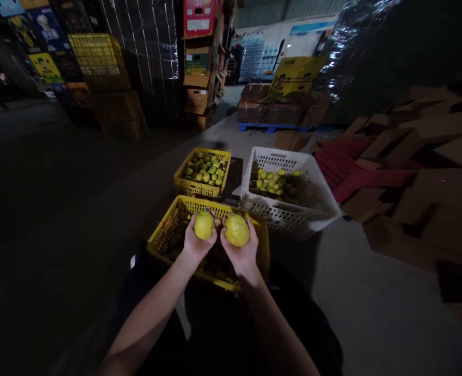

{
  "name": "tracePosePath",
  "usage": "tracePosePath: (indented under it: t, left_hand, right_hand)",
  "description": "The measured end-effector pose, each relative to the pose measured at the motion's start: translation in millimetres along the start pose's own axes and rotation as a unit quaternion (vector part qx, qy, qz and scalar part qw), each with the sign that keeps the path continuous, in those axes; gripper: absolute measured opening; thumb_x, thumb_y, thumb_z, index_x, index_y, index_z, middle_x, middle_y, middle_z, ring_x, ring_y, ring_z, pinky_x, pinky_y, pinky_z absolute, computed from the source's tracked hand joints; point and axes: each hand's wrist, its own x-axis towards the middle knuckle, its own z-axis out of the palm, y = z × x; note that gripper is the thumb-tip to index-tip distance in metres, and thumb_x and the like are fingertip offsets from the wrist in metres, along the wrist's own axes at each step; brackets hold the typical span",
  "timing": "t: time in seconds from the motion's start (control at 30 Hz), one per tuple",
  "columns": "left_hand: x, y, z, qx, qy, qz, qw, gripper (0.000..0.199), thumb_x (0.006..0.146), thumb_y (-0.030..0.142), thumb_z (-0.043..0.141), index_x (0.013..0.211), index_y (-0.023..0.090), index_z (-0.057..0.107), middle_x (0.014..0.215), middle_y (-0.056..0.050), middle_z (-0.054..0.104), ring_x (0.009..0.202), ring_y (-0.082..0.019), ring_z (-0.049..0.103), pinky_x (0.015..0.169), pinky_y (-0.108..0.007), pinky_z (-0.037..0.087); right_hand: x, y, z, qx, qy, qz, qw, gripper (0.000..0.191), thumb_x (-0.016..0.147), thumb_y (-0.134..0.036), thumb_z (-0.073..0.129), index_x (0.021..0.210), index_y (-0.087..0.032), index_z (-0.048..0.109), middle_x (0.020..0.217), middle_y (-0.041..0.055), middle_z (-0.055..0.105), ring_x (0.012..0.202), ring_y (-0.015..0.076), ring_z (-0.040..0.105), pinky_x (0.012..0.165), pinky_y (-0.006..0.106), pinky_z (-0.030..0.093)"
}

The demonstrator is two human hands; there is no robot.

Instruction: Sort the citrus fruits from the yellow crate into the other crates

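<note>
My left hand [193, 247] is wrapped round a yellow citrus fruit [204, 225] with a greenish top. A second yellow citrus fruit [237, 230], paler in one patch, sits in my right hand [246, 256], cupped from below and the side. Both hands are side by side over the near yellow crate [161, 228], which holds more fruit in deep shadow. Beyond it, a smaller yellow crate [181, 184] is filled with green and yellow citrus fruits [207, 169]. To the right stands a white crate [293, 216], partly filled with similar fruits [270, 183].
A red crate [340, 167] lies among a heap of flattened cardboard [430, 209] on the right. Farther back are a blue pallet [270, 127] carrying boxes, a column of cartons [197, 65] and stacked yellow crates [97, 52]. Grey floor [352, 292] shows around the crates.
</note>
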Motion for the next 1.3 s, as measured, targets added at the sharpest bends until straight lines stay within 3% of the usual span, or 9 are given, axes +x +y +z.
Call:
tracePosePath:
  t: [0.1, 0.23, 0.37, 0.6, 0.77, 0.97, 1.13, 1.2, 1.3]
  left_hand:
    - [-5.2, 2.1, 3.0, 0.04, 0.007, -0.023, 0.999, 0.019, 0.086, 0.03, 0.051, 0.081, 0.017, 0.064, 0.071, -0.004, 0.064, 0.055, -0.014, 0.062, 0.042, -0.02, 0.048]
    - [-10.7, 1.9, 6.8, 0.085, 0.014, -0.015, 0.996, 0.019, 0.08, 0.027, 0.053, 0.068, 0.014, 0.06, 0.062, -0.004, 0.061, 0.047, -0.014, 0.058, 0.037, -0.021, 0.045]
    - [-12.0, 2.0, 3.5, 0.141, -0.003, -0.012, 0.99, 0.023, 0.078, 0.027, 0.053, 0.059, 0.014, 0.056, 0.057, -0.004, 0.058, 0.042, -0.013, 0.055, 0.035, -0.022, 0.043]
    - [-14.3, 4.1, -6.5, 0.242, -0.1, -0.033, 0.965, 0.029, 0.071, 0.033, 0.057, 0.049, 0.014, 0.056, 0.048, -0.005, 0.053, 0.039, -0.017, 0.055, 0.03, -0.025, 0.041]
    - [-15.2, 3.7, -11.0, 0.247, -0.108, -0.045, 0.962, 0.03, 0.068, 0.035, 0.061, 0.048, 0.014, 0.056, 0.048, -0.005, 0.054, 0.04, -0.017, 0.055, 0.031, -0.025, 0.041]
    - [-15.6, 3.8, -6.9, 0.215, -0.061, -0.047, 0.974, 0.028, 0.075, 0.029, 0.054, 0.051, 0.015, 0.056, 0.048, -0.005, 0.054, 0.041, -0.016, 0.054, 0.032, -0.024, 0.04]
    - [-3.9, 8.7, -5.6, 0.073, 0.076, -0.024, 0.994, 0.024, 0.087, 0.031, 0.05, 0.079, 0.012, 0.063, 0.068, -0.006, 0.066, 0.056, -0.015, 0.064, 0.045, -0.02, 0.052]
    - [1.7, 9.3, -8.0, 0.048, 0.105, -0.008, 0.993, 0.021, 0.087, 0.032, 0.054, 0.085, 0.012, 0.061, 0.07, -0.005, 0.066, 0.059, -0.012, 0.065, 0.047, -0.015, 0.051]
    - [6.2, 7.7, -10.9, 0.079, 0.118, -0.004, 0.99, 0.013, 0.085, 0.025, 0.06, 0.086, 0.013, 0.06, 0.067, -0.002, 0.064, 0.051, -0.007, 0.06, 0.046, -0.01, 0.048]
  right_hand:
    - [-4.4, 5.0, -1.4, 0.002, -0.035, 0.022, 0.999, 0.011, 0.075, -0.032, 0.063, 0.082, -0.024, 0.066, 0.08, -0.002, 0.073, 0.069, 0.0139, 0.068, 0.054, 0.022, 0.054]
    - [-7.5, 10.9, -5.4, 0.0, -0.07, 0.031, 0.997, 0.011, 0.07, -0.032, 0.067, 0.078, -0.024, 0.066, 0.077, -0.0023, 0.072, 0.064, 0.0156, 0.066, 0.051, 0.024, 0.053]
    - [-6.0, 11.4, -13.3, -0.014, -0.083, 0.044, 0.995, 0.009, 0.071, -0.033, 0.064, 0.074, -0.024, 0.064, 0.073, -0.0026, 0.07, 0.059, 0.0158, 0.064, 0.049, 0.026, 0.052]
    - [-12.4, 9.9, -16.4, -0.063, -0.104, 0.039, 0.992, 0.019, 0.074, -0.041, 0.059, 0.066, -0.024, 0.056, 0.067, -0.0034, 0.064, 0.052, 0.014, 0.059, 0.038, 0.024, 0.046]
    - [-17.2, 9.2, -12.6, -0.072, -0.105, 0.049, 0.991, 0.02, 0.074, -0.039, 0.057, 0.062, -0.023, 0.054, 0.06, -0.0038, 0.062, 0.048, 0.0129, 0.057, 0.034, 0.02, 0.042]
    - [-13.4, 11.3, -15.5, -0.047, -0.101, 0.06, 0.992, 0.017, 0.076, -0.037, 0.057, 0.066, -0.024, 0.059, 0.066, -0.0035, 0.067, 0.051, 0.0145, 0.061, 0.038, 0.024, 0.048]
    - [-9.5, 16.1, -7.0, -0.016, -0.006, 0.06, 0.998, 0.019, 0.083, -0.035, 0.058, 0.086, -0.019, 0.067, 0.083, 0.0029, 0.075, 0.075, 0.0152, 0.07, 0.067, 0.027, 0.059]
    - [-7.5, 17.1, -5.3, -0.01, 0.032, 0.036, 0.999, 0.012, 0.083, -0.025, 0.059, 0.089, -0.018, 0.067, 0.087, 0.0023, 0.076, 0.083, 0.0147, 0.07, 0.078, 0.027, 0.058]
    - [-3.4, 16.0, -7.1, -0.03, 0.06, 0.03, 0.997, 0.011, 0.079, -0.014, 0.06, 0.087, -0.019, 0.066, 0.085, 0.0007, 0.076, 0.081, 0.0134, 0.071, 0.078, 0.026, 0.058]
